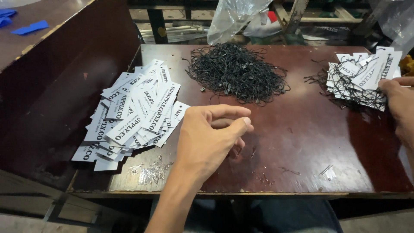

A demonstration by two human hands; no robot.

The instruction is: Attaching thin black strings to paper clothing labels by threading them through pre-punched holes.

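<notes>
My left hand (207,138) hovered over the brown table (310,142), fingers loosely curled, thumb near forefinger, nothing visibly held. It sat just in front of the black string heap (236,72). Left of that heap lay the loose white tags (133,116). Right of it, my right hand (401,108) rested on the strung tags (360,77); its grip was unclear.
</notes>
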